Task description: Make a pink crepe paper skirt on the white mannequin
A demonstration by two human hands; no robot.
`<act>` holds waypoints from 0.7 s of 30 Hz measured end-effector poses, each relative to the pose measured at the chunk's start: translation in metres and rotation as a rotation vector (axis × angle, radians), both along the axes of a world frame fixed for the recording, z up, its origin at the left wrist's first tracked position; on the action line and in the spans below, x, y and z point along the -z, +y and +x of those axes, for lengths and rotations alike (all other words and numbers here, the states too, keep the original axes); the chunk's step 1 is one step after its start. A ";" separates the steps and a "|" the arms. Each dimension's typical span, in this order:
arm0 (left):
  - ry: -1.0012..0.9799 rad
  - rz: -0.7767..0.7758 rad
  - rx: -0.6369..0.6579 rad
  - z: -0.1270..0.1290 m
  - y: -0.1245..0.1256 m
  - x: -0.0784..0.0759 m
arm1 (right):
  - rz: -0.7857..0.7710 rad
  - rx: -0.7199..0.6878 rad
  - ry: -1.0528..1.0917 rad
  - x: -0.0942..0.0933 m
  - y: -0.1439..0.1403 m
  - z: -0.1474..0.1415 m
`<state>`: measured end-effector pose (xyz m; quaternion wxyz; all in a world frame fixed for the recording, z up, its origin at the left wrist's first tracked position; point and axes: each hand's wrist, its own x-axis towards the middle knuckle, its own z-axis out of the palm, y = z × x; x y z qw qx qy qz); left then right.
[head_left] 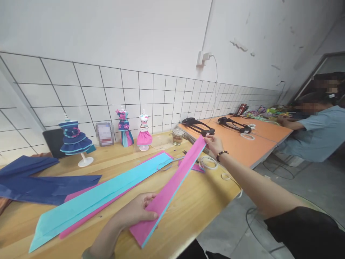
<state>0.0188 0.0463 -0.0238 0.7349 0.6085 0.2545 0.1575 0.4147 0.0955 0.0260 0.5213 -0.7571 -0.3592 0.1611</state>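
A long folded strip of pink and light-blue crepe paper point(176, 180) slants across the air above the wooden table. My left hand point(140, 210) grips its near end, thumb on top. At the far end, my right hand point(214, 144) pinches the strip's tip; a dark beaded bracelet circles that wrist. Left of the strip, a wide light-blue paper length point(105, 194) lies over pink paper on the table. Scissors point(172, 163) rest by its far end, partly hidden behind the held strip. Dark blue paper point(48, 185) is spread at the far left.
Three small mannequins in paper dresses, one navy point(74, 136), stand along the wall grid. A glass of liquid point(178, 136) and a roll of white tape point(208, 163) sit nearby. Black headsets point(198, 126) lie on the orange table point(237, 144). Another person point(318, 126) sits at the right.
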 end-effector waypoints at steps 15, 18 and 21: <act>0.347 0.080 -0.134 -0.018 0.025 0.009 | -0.226 -0.047 -0.415 0.084 -0.084 0.051; 0.354 0.080 -0.147 -0.018 0.026 0.008 | -0.294 -0.073 -0.495 0.084 -0.084 0.054; 0.385 0.086 -0.174 -0.019 0.027 0.008 | -0.357 -0.111 -0.553 0.081 -0.078 0.056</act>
